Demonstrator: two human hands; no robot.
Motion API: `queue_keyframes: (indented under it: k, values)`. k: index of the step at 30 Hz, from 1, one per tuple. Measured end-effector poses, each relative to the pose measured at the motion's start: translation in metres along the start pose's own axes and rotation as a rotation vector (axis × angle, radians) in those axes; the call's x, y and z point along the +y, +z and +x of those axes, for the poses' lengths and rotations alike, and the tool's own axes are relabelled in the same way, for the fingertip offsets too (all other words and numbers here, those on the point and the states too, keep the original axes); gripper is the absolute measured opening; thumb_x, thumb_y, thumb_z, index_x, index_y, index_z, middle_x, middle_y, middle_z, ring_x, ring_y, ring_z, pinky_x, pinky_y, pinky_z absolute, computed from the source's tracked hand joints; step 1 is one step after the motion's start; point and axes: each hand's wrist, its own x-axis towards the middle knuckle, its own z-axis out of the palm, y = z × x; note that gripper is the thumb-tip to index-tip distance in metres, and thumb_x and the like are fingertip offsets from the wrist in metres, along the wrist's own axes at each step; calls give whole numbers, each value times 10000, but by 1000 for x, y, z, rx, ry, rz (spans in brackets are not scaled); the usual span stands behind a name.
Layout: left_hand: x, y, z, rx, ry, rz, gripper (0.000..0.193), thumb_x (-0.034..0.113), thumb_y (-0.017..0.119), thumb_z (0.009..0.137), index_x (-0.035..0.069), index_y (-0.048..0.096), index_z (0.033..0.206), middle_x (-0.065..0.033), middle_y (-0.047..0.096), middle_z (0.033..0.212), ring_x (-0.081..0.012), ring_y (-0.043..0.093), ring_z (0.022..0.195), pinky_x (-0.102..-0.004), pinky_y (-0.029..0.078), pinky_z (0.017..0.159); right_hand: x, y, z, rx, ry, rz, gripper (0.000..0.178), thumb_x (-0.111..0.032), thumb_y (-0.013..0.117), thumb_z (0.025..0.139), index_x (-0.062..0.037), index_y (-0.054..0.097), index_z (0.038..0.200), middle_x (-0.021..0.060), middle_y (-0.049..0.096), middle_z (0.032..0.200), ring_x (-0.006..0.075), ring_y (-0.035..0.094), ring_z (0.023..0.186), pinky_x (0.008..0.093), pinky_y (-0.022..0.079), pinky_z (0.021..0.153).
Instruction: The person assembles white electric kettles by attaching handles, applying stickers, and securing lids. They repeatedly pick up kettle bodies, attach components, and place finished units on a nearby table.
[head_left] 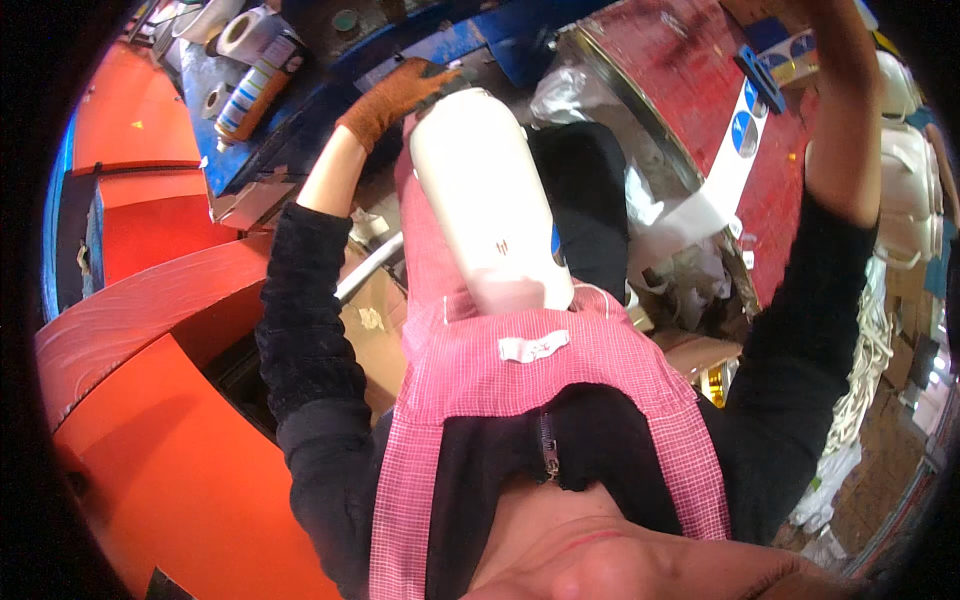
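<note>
A white plastic container (485, 190) lies along my lap, its near end against the pink checked apron (470, 370). A bit of blue sticker (556, 240) shows on its right side. My left hand (405, 98), in an orange-brown glove with dark fingertips, is closed over the container's far left end; its fingertips are partly hidden. My right forearm (845, 120) is bare below a pushed-up black sleeve and reaches up at the far right, with the hand beyond the picture's upper edge. Near that arm, a white backing strip with round blue stickers (744, 133) hangs over the red table (665, 60).
Large orange surfaces (190, 470) curve along the left. A spray can (258, 95) and white rolls (245, 35) lie on a blue surface at the back left. White plastic containers (905, 185) stand at the far right, above white cords (860, 370). Crumpled clear plastic (565, 95) lies behind my lap.
</note>
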Motion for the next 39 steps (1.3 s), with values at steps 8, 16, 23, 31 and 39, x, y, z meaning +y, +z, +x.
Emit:
queue_keyframes:
  k: [8, 16, 23, 31, 39]
  values:
    - [21, 31, 16, -33, 352, 375, 457, 149, 470, 915, 259, 411, 1354, -156, 514, 1135, -278, 507, 928, -345, 434, 781, -49, -44, -535, -198, 1551, -480, 622, -489, 578, 817, 29, 535, 1158, 278, 565, 1103, 409, 547, 991, 441, 419, 829]
    - [77, 54, 50, -186, 318, 633, 444, 181, 513, 904, 257, 437, 1334, -174, 520, 1146, -289, 495, 1004, -389, 417, 874, -104, 54, -756, -321, 1812, -256, 487, -318, 606, 758, 11, 569, 1115, 246, 577, 1112, 408, 518, 1066, 435, 419, 862]
    - [91, 48, 30, 41, 437, 558, 369, 251, 553, 886, 196, 535, 1250, -148, 573, 981, -267, 556, 851, -365, 468, 761, -103, 31, -737, -268, 1495, -339, 225, -50, 512, 750, -22, 627, 941, 222, 631, 934, 391, 583, 878, 427, 449, 741]
    - [169, -19, -14, -9, 255, -332, 245, 193, 529, 898, -19, 651, 873, 21, 570, 681, -85, 511, 642, -261, 392, 526, -72, 36, -838, 59, 1739, 121, 255, -33, 597, 665, 27, 617, 912, 215, 634, 823, 321, 609, 687, 399, 455, 619]
    - [246, -149, -9, 1038, 997, 223, 359, 199, 548, 873, 24, 536, 1186, -138, 617, 1039, -286, 605, 891, -345, 488, 756, -106, 31, -696, -198, 1721, -718, 283, -181, 630, 661, -36, 628, 904, 189, 624, 994, 352, 590, 943, 442, 470, 800]
